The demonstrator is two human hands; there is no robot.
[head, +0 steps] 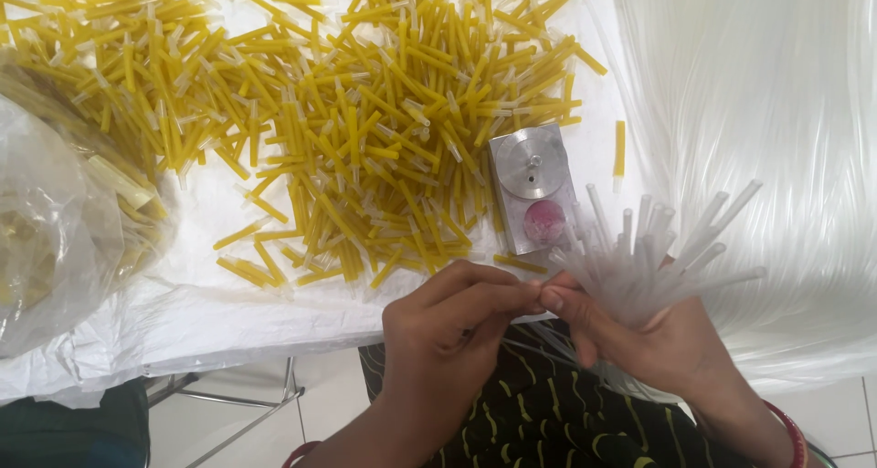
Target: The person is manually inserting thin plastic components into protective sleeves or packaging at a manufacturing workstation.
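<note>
i take the small metal block (533, 188) near the table edge as my landmark: it is a grey rectangle with a round disc on top and a pink round patch on the end nearer me. just to its right and toward me, my right hand (653, 340) holds a fanned bundle of clear tubes (653, 244), fingers wrapped and clamped around the base of the bundle so the tube ends splay up and outward. my left hand (448, 326) sits below and to the left of the block, thumb and forefinger pinched together and meeting the right hand's thumb at the base of the bundle; i cannot tell whether they grip a single tube there. up and to the left of the block spreads a big loose pile of yellow tube pieces (347, 112), many with clear tips, reaching to the far edge of view; one stray yellow piece (619, 153) lies alone just to the right of the block. far to the left of the block slumps a crumpled clear plastic bag (55, 221) with yellowish contents showing through it. to the right of the block hangs a thick sheaf of long clear tubing (767, 130), draping over the table edge. everything rests on a white plastic sheet (228, 313) covering the table. below the table edge, nearer me than the block, i see a dark patterned garment with yellow marks (539, 413), a pale tiled floor (329, 395) and a metal frame leg (247, 413).
</note>
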